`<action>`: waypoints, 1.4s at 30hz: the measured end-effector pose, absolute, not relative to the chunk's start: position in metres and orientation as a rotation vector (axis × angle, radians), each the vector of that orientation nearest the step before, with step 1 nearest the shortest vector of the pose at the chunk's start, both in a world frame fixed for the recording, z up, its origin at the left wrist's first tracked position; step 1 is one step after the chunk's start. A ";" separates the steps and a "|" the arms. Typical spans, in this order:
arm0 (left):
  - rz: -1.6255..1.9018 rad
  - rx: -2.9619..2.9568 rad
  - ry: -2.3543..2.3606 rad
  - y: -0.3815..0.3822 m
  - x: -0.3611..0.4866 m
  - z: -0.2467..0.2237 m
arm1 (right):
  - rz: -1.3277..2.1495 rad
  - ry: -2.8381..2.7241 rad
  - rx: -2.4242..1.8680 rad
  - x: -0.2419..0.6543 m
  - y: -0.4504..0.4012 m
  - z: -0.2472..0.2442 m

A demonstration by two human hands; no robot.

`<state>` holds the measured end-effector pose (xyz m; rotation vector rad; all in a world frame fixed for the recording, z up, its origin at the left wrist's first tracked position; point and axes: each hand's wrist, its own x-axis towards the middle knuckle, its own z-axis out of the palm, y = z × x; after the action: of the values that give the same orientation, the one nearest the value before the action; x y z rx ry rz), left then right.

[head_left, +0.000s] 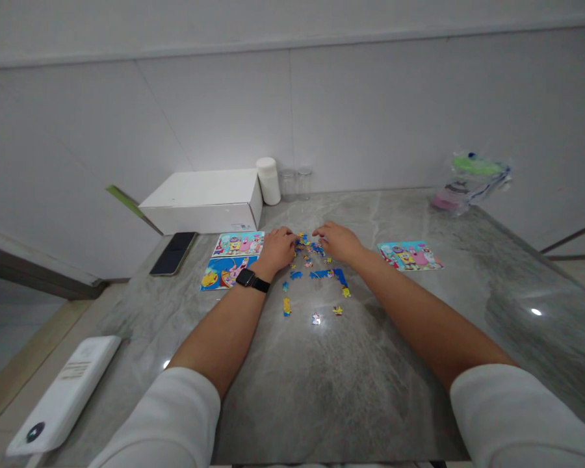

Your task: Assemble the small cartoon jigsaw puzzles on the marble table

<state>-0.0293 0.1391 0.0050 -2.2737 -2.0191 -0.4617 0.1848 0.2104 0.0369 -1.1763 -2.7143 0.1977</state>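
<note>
A small heap of jigsaw puzzle pieces (pixel 304 244) lies between my two hands on the grey table. My left hand (pixel 279 248) rests at the heap's left edge, fingers bent and slightly apart; no held piece can be made out. On the other side, my right hand (pixel 340 242) reaches over the heap's right edge with its fingers apart. Nearer to me, joined blue border pieces (pixel 341 276) form a corner. Loose pieces sit around it: a yellow joined strip (pixel 286 307), a pale piece (pixel 316 318) and a yellow piece (pixel 338 311).
Cartoon picture cards (pixel 238 244) lie left of my left hand; another card (pixel 410 255) is at right. Farther out are a phone (pixel 173 253), white box (pixel 202 195), white canister (pixel 268 182), clear glasses (pixel 304 184), plastic bag (pixel 470 185) and white device (pixel 65 393).
</note>
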 end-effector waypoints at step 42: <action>-0.917 -1.974 -1.929 0.148 -0.021 0.013 | 0.774 -2.533 -1.275 0.137 0.255 0.041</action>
<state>-0.0211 0.1484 0.0129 -1.9737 -1.9290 -0.9170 0.1374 0.2551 0.0408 -1.2746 -2.5328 0.7737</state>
